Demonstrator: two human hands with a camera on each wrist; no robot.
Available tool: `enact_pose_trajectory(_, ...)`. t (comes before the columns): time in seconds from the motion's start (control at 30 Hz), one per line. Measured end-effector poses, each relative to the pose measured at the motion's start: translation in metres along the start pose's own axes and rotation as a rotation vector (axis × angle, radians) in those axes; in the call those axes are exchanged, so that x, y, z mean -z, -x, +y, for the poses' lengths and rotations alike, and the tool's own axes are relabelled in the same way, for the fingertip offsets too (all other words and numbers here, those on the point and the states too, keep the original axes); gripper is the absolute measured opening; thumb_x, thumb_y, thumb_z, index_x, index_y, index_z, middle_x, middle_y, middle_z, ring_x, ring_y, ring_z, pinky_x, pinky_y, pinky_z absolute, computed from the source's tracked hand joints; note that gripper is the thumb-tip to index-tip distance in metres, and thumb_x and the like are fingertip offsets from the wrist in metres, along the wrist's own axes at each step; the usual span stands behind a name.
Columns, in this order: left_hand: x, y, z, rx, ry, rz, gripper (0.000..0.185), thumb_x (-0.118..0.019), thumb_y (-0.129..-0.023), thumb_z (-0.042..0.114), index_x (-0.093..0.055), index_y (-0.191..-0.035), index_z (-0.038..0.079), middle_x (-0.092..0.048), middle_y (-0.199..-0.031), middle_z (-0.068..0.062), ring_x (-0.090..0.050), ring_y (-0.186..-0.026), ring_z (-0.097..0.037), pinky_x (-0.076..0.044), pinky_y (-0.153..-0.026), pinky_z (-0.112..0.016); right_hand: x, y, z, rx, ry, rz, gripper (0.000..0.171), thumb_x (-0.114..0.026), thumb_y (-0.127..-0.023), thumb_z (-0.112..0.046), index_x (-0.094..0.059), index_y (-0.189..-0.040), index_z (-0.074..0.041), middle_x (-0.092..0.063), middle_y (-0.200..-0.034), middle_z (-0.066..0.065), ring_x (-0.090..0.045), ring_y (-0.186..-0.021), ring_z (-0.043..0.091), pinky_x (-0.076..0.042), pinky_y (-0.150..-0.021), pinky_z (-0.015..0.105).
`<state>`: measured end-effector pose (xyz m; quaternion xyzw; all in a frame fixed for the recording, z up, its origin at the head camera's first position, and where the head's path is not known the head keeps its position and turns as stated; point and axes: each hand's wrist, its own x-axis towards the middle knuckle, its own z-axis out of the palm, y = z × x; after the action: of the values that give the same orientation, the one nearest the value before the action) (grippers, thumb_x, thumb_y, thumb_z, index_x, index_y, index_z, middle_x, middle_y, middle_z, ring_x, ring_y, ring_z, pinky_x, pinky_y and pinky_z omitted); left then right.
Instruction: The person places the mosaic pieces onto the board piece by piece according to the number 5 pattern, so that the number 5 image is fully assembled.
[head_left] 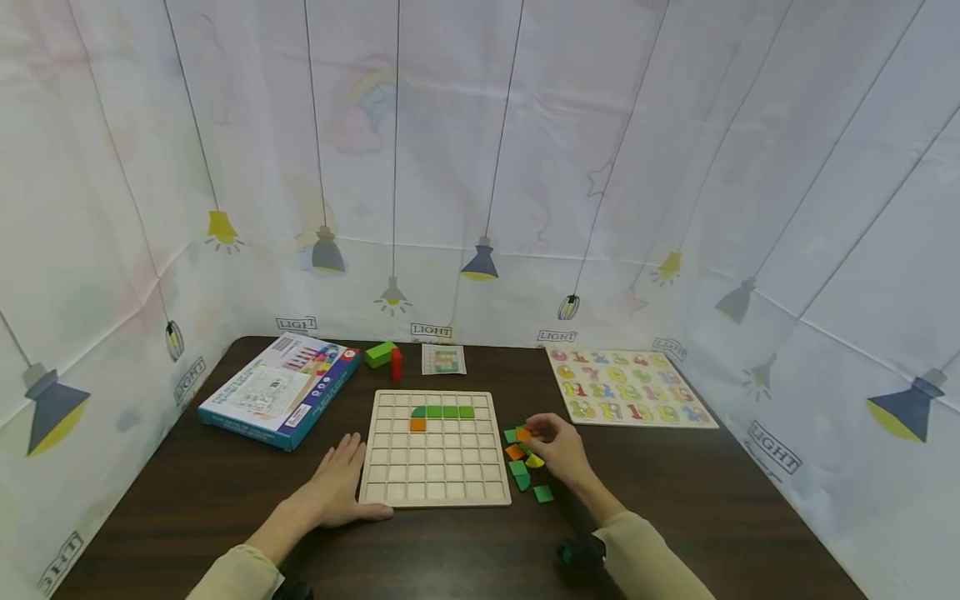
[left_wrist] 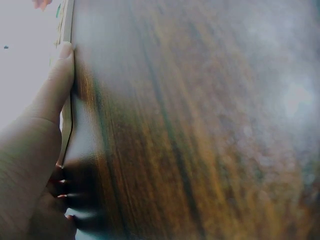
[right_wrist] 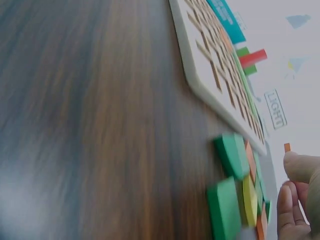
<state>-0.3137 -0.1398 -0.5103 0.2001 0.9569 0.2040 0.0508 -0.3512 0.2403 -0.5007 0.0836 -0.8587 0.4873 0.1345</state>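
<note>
A wooden grid board [head_left: 435,467] lies at the middle of the table. It holds a row of green tiles [head_left: 450,412] and one orange tile [head_left: 417,425] below the row's left end. My left hand [head_left: 337,486] rests at the board's left edge, fingers spread and straight, thumb along the near corner. At the board's right, my right hand [head_left: 561,450] pinches a small orange tile [right_wrist: 287,147] between thumb and fingers, above a loose pile. In that pile are green tiles [right_wrist: 224,207], a yellow piece [right_wrist: 249,200] and another orange tile [head_left: 514,452].
A puzzle box [head_left: 281,387] lies at the back left. Beside it are a green block [head_left: 380,354] and a red block [head_left: 396,364]. A pattern card [head_left: 443,360] lies behind the board. A number board [head_left: 630,387] is at the back right, before a printed curtain.
</note>
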Motion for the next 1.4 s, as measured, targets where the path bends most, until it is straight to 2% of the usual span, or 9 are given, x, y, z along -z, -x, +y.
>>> enact_pose_trajectory(0.27,0.0,0.0,0.0,0.0,-0.012,-0.006,0.121,-0.062,-0.068,0.076,-0.024,-0.144,-0.011,-0.018,-0.149,-0.031,-0.011,-0.139,-0.043,-0.015,-0.108,-0.057,-0.026,-0.012,-0.009,0.024,-0.039,-0.008,0.026,-0.074,-0.077,0.003,-0.065,-0.102,0.0,-0.067,-0.097,0.01,-0.062,-0.087,0.024,-0.052,-0.074,0.027)
enact_pose_trajectory(0.57,0.0,0.0,0.001,0.008,-0.01,-0.017,0.121,-0.061,-0.068,0.076,-0.024,-0.144,-0.011,-0.017,-0.15,-0.03,-0.011,-0.139,-0.042,-0.014,-0.109,-0.056,-0.049,-0.016,-0.02,0.034,-0.082,-0.037,0.028,-0.071,-0.081,0.002,-0.063,-0.107,0.003,-0.065,-0.101,0.012,-0.061,-0.09,0.025,-0.051,-0.076,0.027)
enact_pose_trajectory(0.8,0.002,0.0,0.001,0.001,-0.011,-0.013,0.12,-0.061,-0.069,0.075,-0.025,-0.144,-0.011,-0.017,-0.15,-0.029,-0.011,-0.14,-0.041,-0.014,-0.109,-0.055,-0.06,-0.012,-0.051,0.036,-0.123,-0.081,0.027,-0.065,-0.083,0.006,-0.06,-0.109,0.008,-0.061,-0.105,0.023,-0.059,-0.093,0.034,-0.051,-0.077,0.029)
enact_pose_trajectory(0.9,0.002,0.0,0.0,0.0,-0.01,-0.01,0.12,-0.061,-0.069,0.076,-0.024,-0.144,-0.011,-0.016,-0.15,-0.029,-0.011,-0.14,-0.041,-0.014,-0.11,-0.055,-0.07,-0.015,-0.049,0.037,-0.093,-0.075,0.025,-0.066,-0.083,0.004,-0.061,-0.107,0.005,-0.063,-0.103,0.02,-0.06,-0.092,0.031,-0.051,-0.078,0.031)
enact_pose_trajectory(1.03,0.003,0.0,0.0,0.005,-0.004,-0.012,0.121,-0.062,-0.068,0.076,-0.024,-0.144,-0.01,-0.016,-0.151,-0.029,-0.01,-0.14,-0.041,-0.013,-0.11,-0.055,-0.087,-0.024,-0.032,0.024,-0.03,-0.068,0.025,-0.068,-0.083,-0.003,-0.063,-0.107,-0.002,-0.064,-0.099,0.008,-0.061,-0.088,0.02,-0.052,-0.077,0.031)
enact_pose_trajectory(1.4,0.003,-0.002,-0.001,0.014,-0.014,-0.022,0.121,-0.061,-0.068,0.077,-0.024,-0.145,-0.01,-0.015,-0.151,-0.028,-0.01,-0.14,-0.04,-0.012,-0.111,-0.053,-0.109,-0.03,-0.044,0.096,-0.025,-0.12,0.025,-0.069,-0.083,-0.002,-0.062,-0.107,0.0,-0.064,-0.1,0.012,-0.061,-0.087,0.021,-0.052,-0.076,0.03)
